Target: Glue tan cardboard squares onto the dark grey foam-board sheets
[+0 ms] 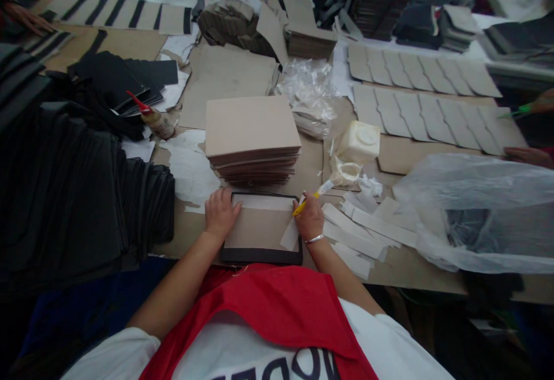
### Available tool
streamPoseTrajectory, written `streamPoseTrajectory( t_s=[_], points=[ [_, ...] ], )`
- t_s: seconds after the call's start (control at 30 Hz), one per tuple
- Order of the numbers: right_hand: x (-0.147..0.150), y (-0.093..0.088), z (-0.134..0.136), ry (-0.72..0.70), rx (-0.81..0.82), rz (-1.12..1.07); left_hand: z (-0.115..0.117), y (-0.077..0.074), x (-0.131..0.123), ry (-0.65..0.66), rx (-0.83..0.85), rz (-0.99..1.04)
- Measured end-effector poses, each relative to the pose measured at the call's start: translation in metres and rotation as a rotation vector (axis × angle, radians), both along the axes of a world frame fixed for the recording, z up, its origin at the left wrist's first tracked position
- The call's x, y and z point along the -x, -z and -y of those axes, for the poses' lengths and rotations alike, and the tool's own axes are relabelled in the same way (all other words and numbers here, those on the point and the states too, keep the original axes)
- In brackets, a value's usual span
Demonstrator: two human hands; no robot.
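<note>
A beige board with a black wrapped border (264,230) lies flat in front of me, with a pale strip along its far edge. At its left side my left hand (220,213) is closed on the edge, the thumb resting on top. My right hand (310,218), wearing a silver bracelet, is closed around the yellow handle of a brush (308,203) at the board's right side. The pale bristles point away from me. Beside that hand a loose pale paper strip (289,234) slants over the board's right part.
Beyond the board stands a stack of beige boards (253,126). Paper strips (355,227), a cream glue container (359,140) and a plastic bag (476,212) are on the right. Black covers (78,183) and a red-tipped bottle (158,121) are left. Other people's hands show at both sides.
</note>
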State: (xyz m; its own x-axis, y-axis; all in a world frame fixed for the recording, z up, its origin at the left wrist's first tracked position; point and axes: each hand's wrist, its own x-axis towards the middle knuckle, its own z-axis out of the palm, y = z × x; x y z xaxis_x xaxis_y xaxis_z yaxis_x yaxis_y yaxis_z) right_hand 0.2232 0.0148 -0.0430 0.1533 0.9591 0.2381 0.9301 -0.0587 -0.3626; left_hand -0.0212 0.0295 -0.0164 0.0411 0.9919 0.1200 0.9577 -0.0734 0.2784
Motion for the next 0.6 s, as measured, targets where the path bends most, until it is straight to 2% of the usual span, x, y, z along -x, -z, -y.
streamPoseTrajectory(
  t_s=[0.03,0.1,0.17,0.2,0.27,0.37,0.5,0.57,0.6],
  points=[
    [0.002,0.001,0.004,-0.040,-0.032,-0.011,0.005,0.003,-0.011,0.137,-0.044,0.001],
    [0.009,0.006,0.013,-0.188,-0.073,-0.035,0.015,0.011,-0.037,0.437,-0.024,-0.001],
    [0.016,0.011,0.021,-0.358,-0.079,-0.036,0.022,0.018,-0.055,0.618,0.075,-0.036],
    [0.018,0.012,0.024,-0.413,-0.069,-0.024,0.024,0.020,-0.059,0.630,0.123,-0.062],
    [0.016,0.011,0.028,-0.438,-0.028,0.015,0.026,0.020,-0.054,0.554,0.180,-0.112],
    [0.002,0.006,0.033,-0.309,0.042,0.047,0.026,0.017,-0.030,0.411,0.203,-0.159],
    [-0.021,0.001,0.044,-0.137,0.142,0.082,0.034,0.014,-0.014,0.352,0.211,-0.155],
    [-0.030,-0.004,0.051,-0.132,0.183,0.106,0.045,0.003,-0.014,0.341,0.179,-0.130],
    [-0.033,-0.010,0.055,-0.139,0.173,0.104,0.052,-0.008,-0.011,0.350,0.130,-0.110]
  ],
)
